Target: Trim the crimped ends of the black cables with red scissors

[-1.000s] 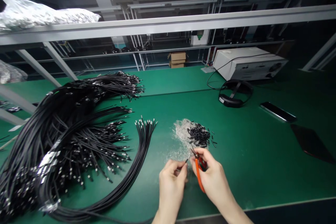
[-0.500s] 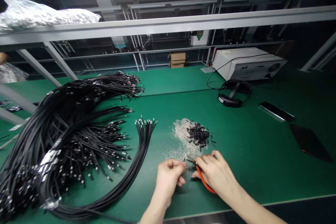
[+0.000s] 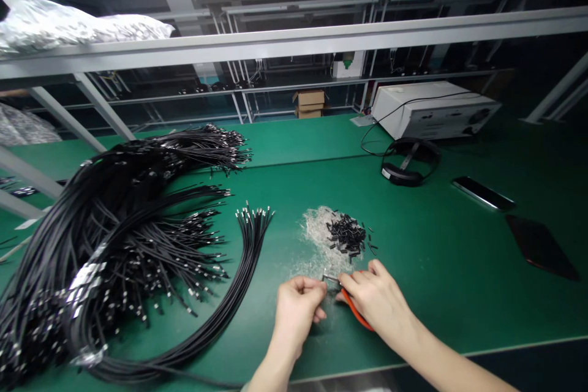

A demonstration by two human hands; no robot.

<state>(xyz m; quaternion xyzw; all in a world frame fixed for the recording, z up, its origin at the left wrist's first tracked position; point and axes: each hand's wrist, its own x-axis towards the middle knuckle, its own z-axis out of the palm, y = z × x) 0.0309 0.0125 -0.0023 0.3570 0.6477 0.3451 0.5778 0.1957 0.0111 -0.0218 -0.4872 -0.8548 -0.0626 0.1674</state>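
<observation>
My left hand is closed, thumb and forefinger pinching a thin black cable near its pale tip. My right hand is wrapped around scissors with orange-red handles. Their metal blades point left and meet the cable tip just above my left fingertips; whether they touch it is too small to tell. Beyond both hands lies a heap of clear, thread-like scraps, with a pile of short black tube pieces on its right side.
A large heap of black cables covers the left of the green bench, with a separate bundle curving toward me. A black headband device, a phone, a dark flat object and a white box-shaped machine stand right.
The scissors' blades have shifted slightly up and left toward the cable tip, and the handles look closer together. My left hand stays nearly still. At the far left edge, patterned material has moved.
</observation>
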